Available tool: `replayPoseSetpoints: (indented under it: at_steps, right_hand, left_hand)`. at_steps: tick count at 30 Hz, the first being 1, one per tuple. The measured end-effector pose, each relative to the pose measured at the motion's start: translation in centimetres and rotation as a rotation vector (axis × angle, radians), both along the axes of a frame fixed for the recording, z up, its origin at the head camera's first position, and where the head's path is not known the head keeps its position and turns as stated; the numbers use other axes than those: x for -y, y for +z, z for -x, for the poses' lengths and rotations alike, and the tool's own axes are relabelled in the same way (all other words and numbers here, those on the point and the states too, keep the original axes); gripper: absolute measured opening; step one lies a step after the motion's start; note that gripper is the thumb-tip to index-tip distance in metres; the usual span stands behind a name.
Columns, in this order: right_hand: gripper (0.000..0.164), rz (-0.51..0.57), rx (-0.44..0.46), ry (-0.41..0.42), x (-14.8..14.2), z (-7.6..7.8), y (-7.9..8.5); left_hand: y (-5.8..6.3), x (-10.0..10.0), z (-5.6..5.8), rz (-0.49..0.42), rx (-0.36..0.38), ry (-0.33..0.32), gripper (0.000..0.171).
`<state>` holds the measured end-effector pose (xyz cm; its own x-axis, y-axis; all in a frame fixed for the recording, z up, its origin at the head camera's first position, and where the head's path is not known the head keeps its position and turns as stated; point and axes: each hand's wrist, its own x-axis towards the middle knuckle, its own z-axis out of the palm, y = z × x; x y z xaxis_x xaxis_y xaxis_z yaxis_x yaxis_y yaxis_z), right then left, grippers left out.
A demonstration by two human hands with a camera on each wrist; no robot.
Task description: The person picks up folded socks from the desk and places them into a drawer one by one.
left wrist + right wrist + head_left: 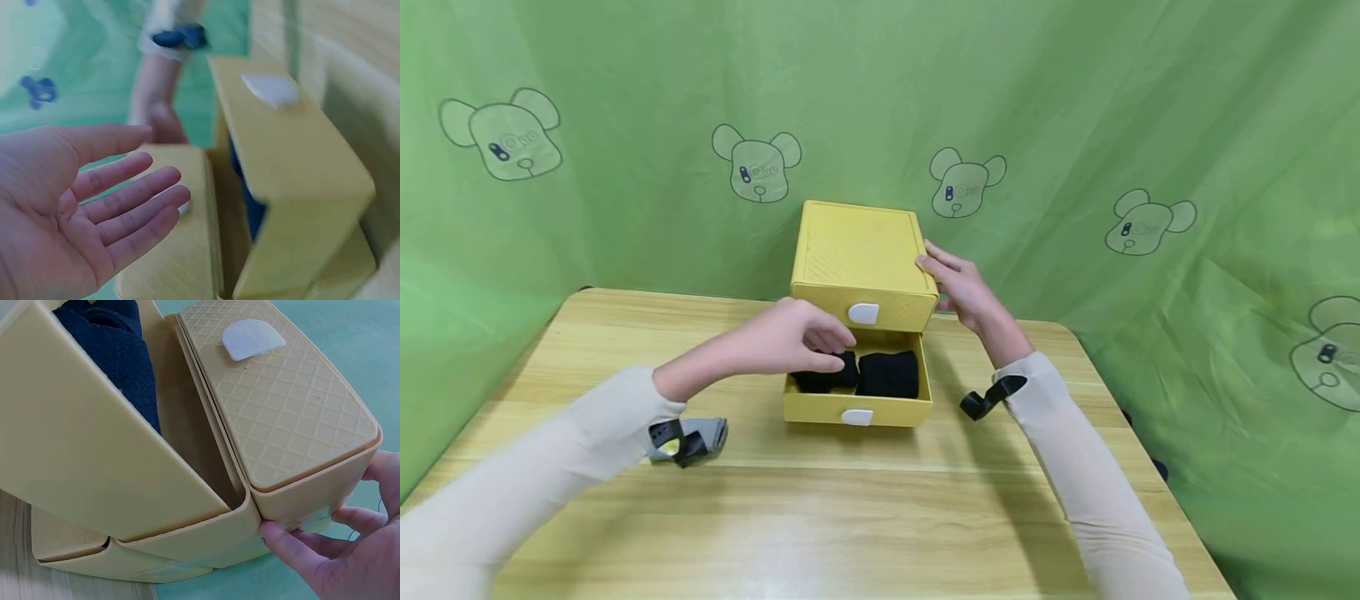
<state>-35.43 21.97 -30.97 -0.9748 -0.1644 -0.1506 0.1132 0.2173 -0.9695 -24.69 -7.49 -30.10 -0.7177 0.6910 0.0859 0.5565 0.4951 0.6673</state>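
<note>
A yellow drawer box [865, 250] stands on the table, its top drawer closed. Below that, a drawer [891, 410] is pulled out, and two rolled black cloth bundles [887, 375] lie side by side in it. My left hand [797, 337] is over the left part of this drawer, fingers loosely extended and holding nothing; it partly covers the left bundle. In the left wrist view its palm shows bare. My right hand [962, 287] touches the box's right side near the top, with fingertips [278, 532] against the side wall.
A folded grey cloth [711, 433] lies on the wooden table [850, 517], partly behind the left wrist's strap. White tabs [863, 313] serve as drawer handles. A green curtain [865, 100] with bear-head drawings hangs behind and around the table.
</note>
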Motion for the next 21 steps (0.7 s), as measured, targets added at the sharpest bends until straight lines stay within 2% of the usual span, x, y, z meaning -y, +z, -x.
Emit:
replayPoseSetpoints:
  at_steps: [3,6,9,12,14,16,18,21]
  right_hand:
    - [0.066,0.006,0.000,-0.002,0.0,0.0,0.0]
    - [0.065,0.011,-0.004,0.000,0.0,0.0,0.0]
    - [0.064,0.016,-0.005,-0.002,0.0,0.0,0.0]
    - [0.064,0.017,-0.003,0.002,-0.1,-0.1,0.0]
    - [0.065,0.012,-0.002,0.007,-0.1,-0.1,0.0]
    - [0.065,0.004,-0.004,0.010,-0.1,-0.1,0.0]
    - [0.065,-0.005,-0.005,0.010,-0.1,-0.2,0.1]
    - [0.064,-0.014,-0.006,0.010,-0.1,-0.2,0.1]
  left_hand:
    - [0.0,-0.1,-1.7,-0.090,0.084,-0.019,0.027]
    - [-1.2,-0.5,-3.4,-0.168,0.194,-0.064,0.026]
    - [-3.3,-1.2,-5.0,-0.227,0.399,-0.075,0.029]
    - [-5.5,-1.9,-6.2,-0.265,0.637,-0.028,0.040]
    - [-6.8,-2.3,-6.7,-0.283,0.766,0.019,0.051]
    - [-8.0,-2.6,-6.8,-0.295,0.856,0.054,0.061]
    - [-8.9,-2.7,-6.7,-0.316,0.923,0.072,0.068]
    - [-10.2,-2.9,-6.4,-0.379,0.976,0.089,0.070]
